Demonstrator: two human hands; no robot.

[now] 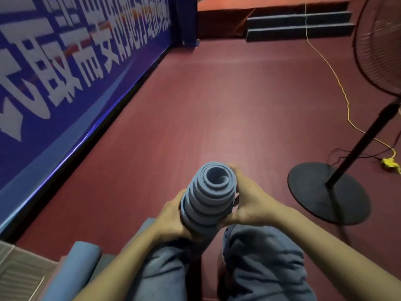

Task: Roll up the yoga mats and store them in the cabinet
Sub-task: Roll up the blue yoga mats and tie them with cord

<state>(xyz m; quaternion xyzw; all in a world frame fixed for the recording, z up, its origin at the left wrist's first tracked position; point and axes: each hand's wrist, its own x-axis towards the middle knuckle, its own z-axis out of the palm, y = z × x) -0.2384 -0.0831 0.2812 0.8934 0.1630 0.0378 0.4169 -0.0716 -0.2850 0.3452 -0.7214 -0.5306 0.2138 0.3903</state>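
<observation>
Blue vinyl, printed with large white characters, is running along the left as a banner wall [65, 68]; below it, at the lower left, a second rolled blue foam mat [84, 255] is lying beside a pale ribbed panel [19, 268]; we are seeing the left hand [171, 216] curling its fingers round the lower part of the upright, telescoped roll of blue foam yoga mat [209, 192], which is standing above the denim-clad knees [260, 257]; the right hand [247, 198] is clamping the roll's other side, fingers wrapped behind it; the dark red floor [217, 105] is spreading beyond; at right a black pedestal fan [329, 192] is standing near a yellow cable [345, 98].
</observation>
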